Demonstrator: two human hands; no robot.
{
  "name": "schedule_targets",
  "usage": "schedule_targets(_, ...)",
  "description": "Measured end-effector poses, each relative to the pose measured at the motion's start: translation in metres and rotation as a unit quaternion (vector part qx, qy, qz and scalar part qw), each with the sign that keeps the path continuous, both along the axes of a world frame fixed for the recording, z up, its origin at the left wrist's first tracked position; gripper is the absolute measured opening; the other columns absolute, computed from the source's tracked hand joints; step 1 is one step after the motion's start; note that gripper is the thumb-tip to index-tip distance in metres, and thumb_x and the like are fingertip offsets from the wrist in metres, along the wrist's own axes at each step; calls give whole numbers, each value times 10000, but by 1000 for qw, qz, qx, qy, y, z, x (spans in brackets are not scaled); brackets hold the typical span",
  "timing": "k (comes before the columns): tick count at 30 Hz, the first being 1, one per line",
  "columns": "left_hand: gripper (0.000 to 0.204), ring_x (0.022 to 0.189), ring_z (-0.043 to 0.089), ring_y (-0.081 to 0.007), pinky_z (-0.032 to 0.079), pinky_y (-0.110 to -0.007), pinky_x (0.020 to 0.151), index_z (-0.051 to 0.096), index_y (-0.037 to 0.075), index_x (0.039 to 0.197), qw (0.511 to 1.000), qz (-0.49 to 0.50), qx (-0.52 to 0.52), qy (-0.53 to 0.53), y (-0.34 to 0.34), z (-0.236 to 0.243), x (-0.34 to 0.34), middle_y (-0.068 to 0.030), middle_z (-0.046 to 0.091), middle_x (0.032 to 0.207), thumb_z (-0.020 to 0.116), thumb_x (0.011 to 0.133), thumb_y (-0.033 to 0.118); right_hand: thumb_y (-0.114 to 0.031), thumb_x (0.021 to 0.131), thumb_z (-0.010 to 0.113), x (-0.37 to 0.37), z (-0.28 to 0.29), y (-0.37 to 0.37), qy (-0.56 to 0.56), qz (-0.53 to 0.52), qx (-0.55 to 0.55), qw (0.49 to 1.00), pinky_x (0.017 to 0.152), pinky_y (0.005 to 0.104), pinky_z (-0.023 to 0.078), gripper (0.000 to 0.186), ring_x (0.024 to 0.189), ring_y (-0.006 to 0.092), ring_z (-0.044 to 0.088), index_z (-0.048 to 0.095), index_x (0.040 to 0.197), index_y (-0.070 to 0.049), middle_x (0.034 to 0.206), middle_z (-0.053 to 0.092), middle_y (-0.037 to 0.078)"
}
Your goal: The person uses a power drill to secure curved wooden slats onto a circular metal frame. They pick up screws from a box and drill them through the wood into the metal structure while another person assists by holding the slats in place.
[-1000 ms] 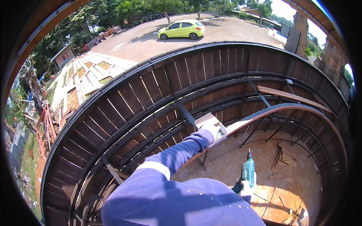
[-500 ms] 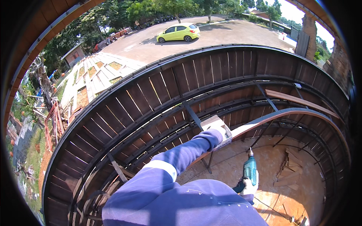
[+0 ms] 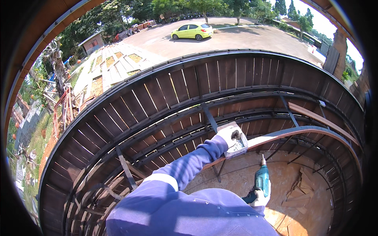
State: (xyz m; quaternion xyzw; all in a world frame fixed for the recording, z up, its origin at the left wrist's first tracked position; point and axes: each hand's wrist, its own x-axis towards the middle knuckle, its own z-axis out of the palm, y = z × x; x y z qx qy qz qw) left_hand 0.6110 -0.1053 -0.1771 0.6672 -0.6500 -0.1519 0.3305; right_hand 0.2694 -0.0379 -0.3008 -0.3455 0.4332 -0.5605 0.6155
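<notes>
A pale yard [image 3: 267, 41] spreads from eleven to one o'clock, beyond a dark slatted wall [image 3: 226, 74] that sweeps from eight o'clock over the top to four; the fisheye's black border cuts off both outer edges. Inside it a curved ledge [image 3: 307, 131] bends past three o'clock, its nearer end hidden behind the box and left sleeve. A yellow-green car [image 3: 192, 31] stands at twelve. The purple sweatshirt [image 3: 189, 212] fills six o'clock and covers most of the right forearm.

At four o'clock a teal drill [image 3: 262, 177] points its bit toward twelve. Its handle is in the right hand [image 3: 258, 195], fingers wrapped closed around it; the trigger finger is hard to make out. Nearer the middle, also toward four, a pale open box [image 3: 237, 153] sits at the ledge. The left hand [image 3: 227, 135], gloved, reaches over its rim with bent fingers, hiding part of the inside; whether they pinch anything cannot be told. Small grey pieces [image 3: 237, 148] lie in the box, too tiny to identify.
</notes>
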Motion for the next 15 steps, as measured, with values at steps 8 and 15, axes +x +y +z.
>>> schedule_targets(8, 248, 912, 701, -150, 567, -269, 826, 639, 21, 1100, 871, 21, -70, 485, 96, -38, 51, -59, 674, 1021, 689, 871, -58, -199, 579, 780, -11, 35, -15, -44, 75, -98, 991, 611, 381, 589, 1033, 717, 271, 683, 386, 1522, -51, 1040, 662, 178)
schedule_targets(15, 303, 925, 731, -223, 609, -328, 815, 639, 61, 1176, 753, 139, -127, 631, 174, -21, 45, -49, 688, 941, 726, 892, 5, -424, 619, 931, 26, 126, -17, -38, 243, -134, 960, 628, 333, 591, 1124, 780, 243, 707, 370, 1493, 7, 1076, 679, 176)
